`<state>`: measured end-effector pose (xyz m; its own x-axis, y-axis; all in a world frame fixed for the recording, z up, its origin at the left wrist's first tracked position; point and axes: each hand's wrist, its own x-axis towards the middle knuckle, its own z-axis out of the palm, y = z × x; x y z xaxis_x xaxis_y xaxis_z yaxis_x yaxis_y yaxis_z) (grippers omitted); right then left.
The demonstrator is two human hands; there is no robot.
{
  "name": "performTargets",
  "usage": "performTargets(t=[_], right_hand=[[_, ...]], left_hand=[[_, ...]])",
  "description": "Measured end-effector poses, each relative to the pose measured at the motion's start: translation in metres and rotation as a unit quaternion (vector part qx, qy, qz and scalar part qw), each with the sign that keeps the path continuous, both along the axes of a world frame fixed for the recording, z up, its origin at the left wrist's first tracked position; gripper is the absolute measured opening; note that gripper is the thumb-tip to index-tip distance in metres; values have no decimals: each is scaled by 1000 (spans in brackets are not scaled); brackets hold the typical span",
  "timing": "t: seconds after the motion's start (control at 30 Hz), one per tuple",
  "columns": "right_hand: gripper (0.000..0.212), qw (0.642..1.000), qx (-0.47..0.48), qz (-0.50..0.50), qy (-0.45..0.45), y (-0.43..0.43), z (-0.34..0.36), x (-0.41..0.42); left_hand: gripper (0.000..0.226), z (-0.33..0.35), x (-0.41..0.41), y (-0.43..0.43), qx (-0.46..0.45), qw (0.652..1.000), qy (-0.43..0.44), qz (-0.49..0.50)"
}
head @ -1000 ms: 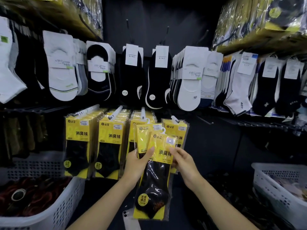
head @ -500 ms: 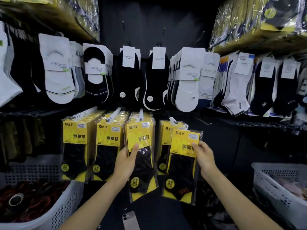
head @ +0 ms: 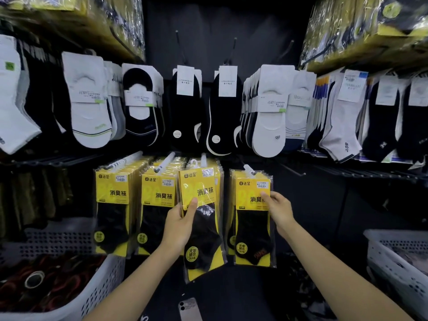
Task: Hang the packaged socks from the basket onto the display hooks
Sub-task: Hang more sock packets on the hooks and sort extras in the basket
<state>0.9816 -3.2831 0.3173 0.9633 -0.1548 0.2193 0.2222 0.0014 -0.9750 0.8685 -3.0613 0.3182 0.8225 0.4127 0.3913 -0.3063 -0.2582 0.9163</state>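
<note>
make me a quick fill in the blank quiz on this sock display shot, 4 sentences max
1. The left hand grips a sock pack whose header card is ____.
2. The right hand holds the front pack of the ____ of the four yellow rows.
3. The socks inside both packs are ____.
4. The perforated basket at lower left is ____.

Missing words: yellow; rightmost; black; white

head view | looking out from the person's head | facing forward and slightly down at the yellow sock packs [head: 157,191] | sitting near, left hand [head: 183,224] and right hand [head: 279,210] reaching in from below
</note>
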Motion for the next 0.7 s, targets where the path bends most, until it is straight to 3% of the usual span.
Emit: performTargets(t=[0.17, 0.27, 0.33, 0.53, 0.63, 0.7], right_hand=[[30, 992, 4, -103, 75, -5, -21, 6], [33, 988, -14, -140, 70, -9, -26, -4], [34, 993, -15, -112, 40, -8, -23, -15], [27, 992, 15, 125, -2, 8, -4, -56], [15, 993, 57, 105, -6, 7, -1, -63], [12, 995, 80, 62, -10, 0, -2, -62]], left_hand=[[38, -4, 3, -2, -6, 1000, 9, -18], [37, -8, 5, -5, -2, 999, 21, -46], [29, -9, 7, -11, 1, 998, 20, -67], [15, -4, 10, -51, 28, 988, 2, -153], [7, -2, 15, -69, 30, 988, -19, -152], [14, -3, 19, -77, 13, 986, -14, -165]])
